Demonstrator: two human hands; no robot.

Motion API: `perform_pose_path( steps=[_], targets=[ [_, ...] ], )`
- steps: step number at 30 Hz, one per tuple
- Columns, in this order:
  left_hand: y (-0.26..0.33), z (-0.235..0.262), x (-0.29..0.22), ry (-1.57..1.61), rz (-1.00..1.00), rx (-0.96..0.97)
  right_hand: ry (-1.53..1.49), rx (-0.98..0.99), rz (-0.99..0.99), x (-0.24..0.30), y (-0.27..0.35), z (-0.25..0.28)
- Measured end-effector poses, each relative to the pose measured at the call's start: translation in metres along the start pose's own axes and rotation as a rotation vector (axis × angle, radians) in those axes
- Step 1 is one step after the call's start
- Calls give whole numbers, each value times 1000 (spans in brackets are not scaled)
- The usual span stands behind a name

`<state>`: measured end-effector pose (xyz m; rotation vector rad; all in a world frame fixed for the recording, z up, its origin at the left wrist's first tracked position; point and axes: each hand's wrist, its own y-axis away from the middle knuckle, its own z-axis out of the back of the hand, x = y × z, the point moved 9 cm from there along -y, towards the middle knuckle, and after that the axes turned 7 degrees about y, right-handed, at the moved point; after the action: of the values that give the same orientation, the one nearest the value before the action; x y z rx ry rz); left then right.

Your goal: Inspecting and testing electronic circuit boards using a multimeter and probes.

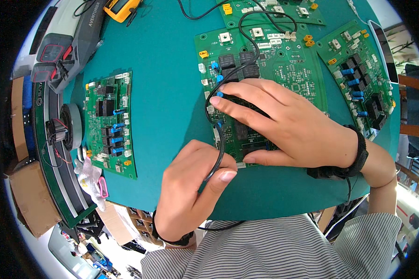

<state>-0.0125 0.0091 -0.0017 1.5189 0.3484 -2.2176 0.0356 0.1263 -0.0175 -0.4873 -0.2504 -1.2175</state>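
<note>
Four green circuit boards lie on the teal table (172,83). The centre board (265,69) sits under the right hand (284,125), which rests flat on it with fingers spread and extended toward the left, gripping nothing; a black wrist strap (361,153) circles that wrist. The left hand (191,186) is at the near edge of the centre board, closed with thumb and forefinger pinching a black cable (219,144). The cable runs from that pinch up over the centre board, passes beneath the right fingertips, and loops toward the far edge of the table. A second board (109,123) lies well apart to the left, a third board (361,79) lies to the right, and a fourth board (270,9) lies at the far edge. A yellow meter (121,8) sits far left.
</note>
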Motion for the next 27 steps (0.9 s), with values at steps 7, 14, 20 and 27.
perform_pose_path(
  steps=[7,14,20,27],
  targets=[
    [-2,-1,-7,-77,-30,-20,9,9,-2,0,0,1],
    [-3,-1,-6,-66,-34,-10,14,10,0,0,0,1],
    [-3,-5,-10,-100,-82,10,7,-4,8,0,0,0],
    [-3,-3,-6,-112,-70,-27,10,0,-2,-2,2,-1]
  ],
)
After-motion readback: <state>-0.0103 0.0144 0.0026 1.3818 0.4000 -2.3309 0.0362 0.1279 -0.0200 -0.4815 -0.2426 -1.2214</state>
